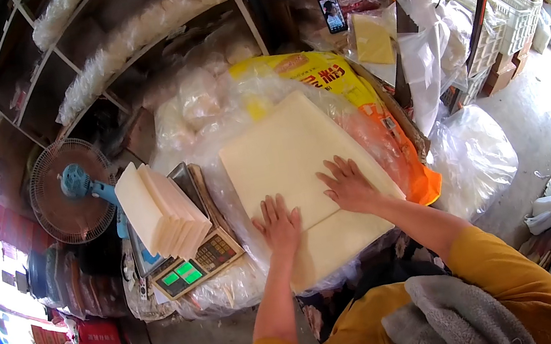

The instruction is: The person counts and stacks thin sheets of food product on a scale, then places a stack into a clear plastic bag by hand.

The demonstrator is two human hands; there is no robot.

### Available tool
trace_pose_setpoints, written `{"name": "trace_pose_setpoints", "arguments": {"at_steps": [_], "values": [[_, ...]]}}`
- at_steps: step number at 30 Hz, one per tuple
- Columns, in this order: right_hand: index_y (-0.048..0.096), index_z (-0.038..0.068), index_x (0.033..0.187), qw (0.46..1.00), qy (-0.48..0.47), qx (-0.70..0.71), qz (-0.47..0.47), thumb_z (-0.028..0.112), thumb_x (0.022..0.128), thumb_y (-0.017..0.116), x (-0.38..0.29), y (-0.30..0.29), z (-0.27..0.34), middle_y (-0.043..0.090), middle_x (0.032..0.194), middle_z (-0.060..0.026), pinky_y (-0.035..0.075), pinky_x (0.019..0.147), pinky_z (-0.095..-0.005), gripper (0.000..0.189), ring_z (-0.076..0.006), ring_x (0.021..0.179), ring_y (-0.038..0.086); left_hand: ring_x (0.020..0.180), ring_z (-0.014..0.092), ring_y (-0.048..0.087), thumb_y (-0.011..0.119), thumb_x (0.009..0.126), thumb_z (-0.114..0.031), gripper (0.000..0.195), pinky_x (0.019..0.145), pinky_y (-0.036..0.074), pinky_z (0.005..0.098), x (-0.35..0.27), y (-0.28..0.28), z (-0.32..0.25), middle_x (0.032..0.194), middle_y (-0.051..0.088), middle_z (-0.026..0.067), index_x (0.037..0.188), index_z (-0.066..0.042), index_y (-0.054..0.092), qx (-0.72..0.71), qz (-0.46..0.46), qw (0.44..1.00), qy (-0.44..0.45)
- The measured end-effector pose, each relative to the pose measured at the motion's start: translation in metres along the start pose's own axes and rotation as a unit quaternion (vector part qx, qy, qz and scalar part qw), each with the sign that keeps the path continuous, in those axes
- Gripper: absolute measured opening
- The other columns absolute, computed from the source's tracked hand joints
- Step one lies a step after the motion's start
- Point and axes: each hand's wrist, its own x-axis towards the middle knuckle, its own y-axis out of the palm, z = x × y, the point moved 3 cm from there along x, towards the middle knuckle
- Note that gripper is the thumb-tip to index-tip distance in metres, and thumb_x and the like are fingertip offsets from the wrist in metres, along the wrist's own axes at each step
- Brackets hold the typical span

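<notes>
A large pale cream sheet or stack of sheets (289, 153) lies flat before me, with an edge or fold crossing it near its lower part. My left hand (279, 224) rests palm down on its left side, fingers apart. Farther right, my right hand (350, 185) presses flat on the same sheet with spread fingers. Neither hand grips anything. To the left, folded cream sheets (165, 208) stand on a digital scale (198, 262) with a lit green display. Clear plastic film (223, 180) lies under the large sheet.
A fan (74, 190) stands beyond the scale. Behind the sheet lie plastic-wrapped bundles (198, 95) and a yellow and orange printed sack (341, 75). A phone (332, 14) is propped at the back right, beside a bagged yellow sheet (373, 40). A clear plastic bag (474, 162) bulges at the right.
</notes>
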Motion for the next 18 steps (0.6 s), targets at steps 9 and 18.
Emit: {"name": "trace_pose_setpoints", "arguments": {"at_steps": [9,18], "values": [[0.041,0.0,0.134,0.812,0.332,0.462,0.128,0.02,0.081,0.067,-0.027,-0.027,-0.014,0.056,0.122,-0.0182,0.042,0.096,-0.0361,0.062,-0.0317,0.114,0.053,0.095,0.028,0.059,0.057,0.084,-0.052,0.06,0.091,0.041,0.0469,-0.017,-0.038,-0.03,0.1,0.061,0.0144,0.126,-0.011,0.055,0.01,0.178,0.982,-0.062],[0.044,0.0,0.132,0.692,0.177,0.68,0.165,0.009,0.088,0.062,-0.016,-0.054,0.047,0.06,0.114,-0.0116,0.051,0.076,-0.0287,0.048,-0.0141,0.09,0.062,0.12,0.015,0.047,0.063,0.078,0.006,0.073,0.1,0.038,0.029,-0.05,-0.091,-0.026,0.134,0.048,0.0086,0.143,0.001,0.03,-0.731,0.024,0.67,-0.128]]}}
